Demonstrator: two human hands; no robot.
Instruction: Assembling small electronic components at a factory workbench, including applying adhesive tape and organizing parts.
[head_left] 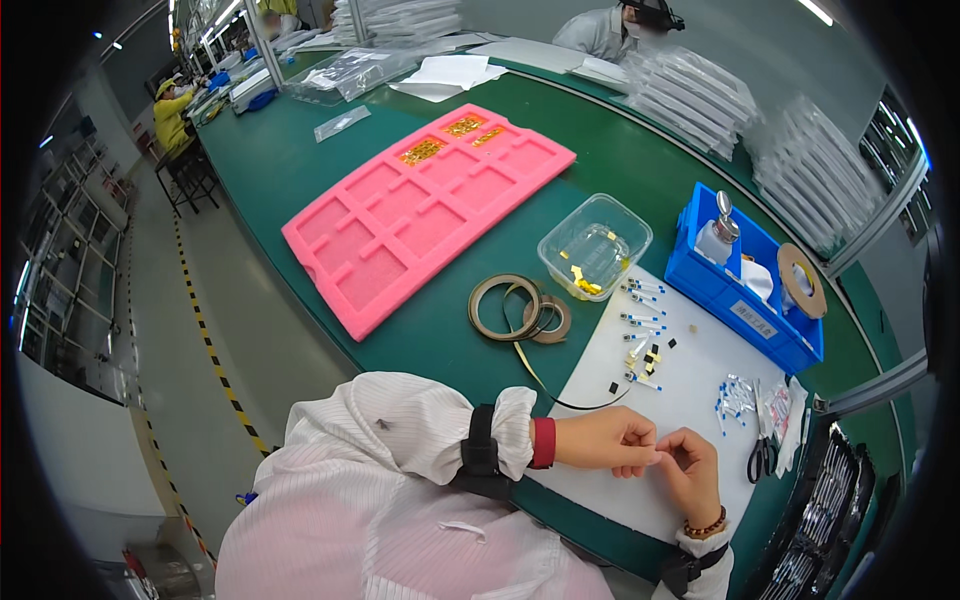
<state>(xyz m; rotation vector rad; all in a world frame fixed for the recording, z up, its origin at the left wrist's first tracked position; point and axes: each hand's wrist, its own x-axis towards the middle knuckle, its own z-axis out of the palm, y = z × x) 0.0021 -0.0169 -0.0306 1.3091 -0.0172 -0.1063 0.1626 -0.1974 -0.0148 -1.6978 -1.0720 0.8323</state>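
Note:
Above a white work sheet (590,490), my left hand (612,440) and my right hand (690,470) meet fingertip to fingertip. Both are closed in a pinch; whatever lies between the fingertips is too small or hidden to tell. Just beyond them, small flex cables (643,322) with white strips and blue ends lie in a column. Black and yellowish small pieces (650,358) are scattered beside them. More blue-and-white flex cables (736,397) form a pile to the right, near black-handled scissors (763,455). A strip of dark tape trails from a tape roll (489,307) toward my left hand.
A pink foam tray (375,235) with a few amber pieces lies at the left. A clear plastic tub (594,240) holds yellow scraps. The blue bin (740,300) contains a pump bottle and a tape roll. Stacked white trays (690,95) stand behind; co-workers sit farther off.

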